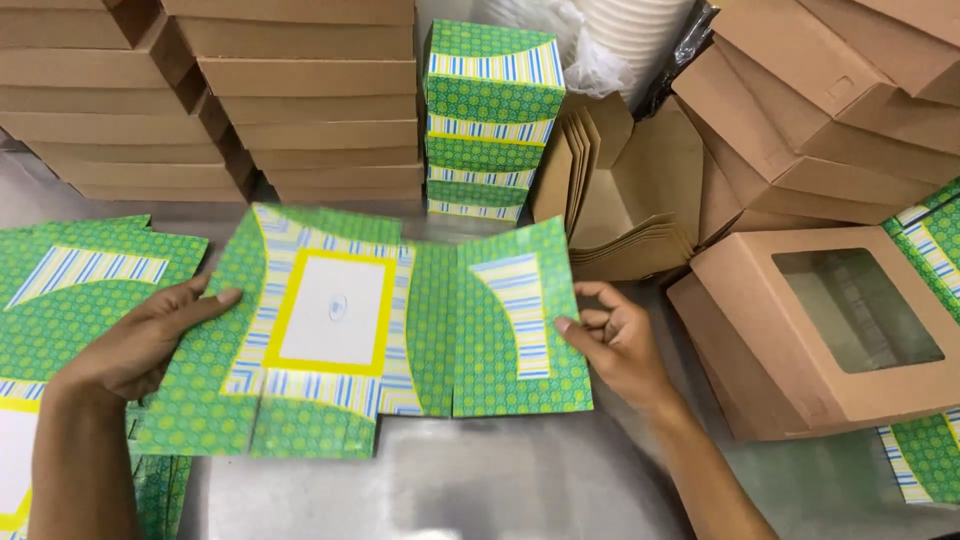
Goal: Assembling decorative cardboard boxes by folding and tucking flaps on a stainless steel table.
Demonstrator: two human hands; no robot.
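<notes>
Glossy printed card, matt kraft board, brushed steel

The flat green carton blank [400,330] is looking smooth and shiny; the windowed kraft box [800,330] is showing clear film; the steel table [480,490] is gleaming dully.

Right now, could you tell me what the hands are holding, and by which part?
A flat, unfolded green patterned cardboard box blank: left hand at its left edge, right hand at its right edge.

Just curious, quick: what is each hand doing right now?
Left hand: gripping the left edge of the flat green box blank.
Right hand: gripping its right edge.
</notes>
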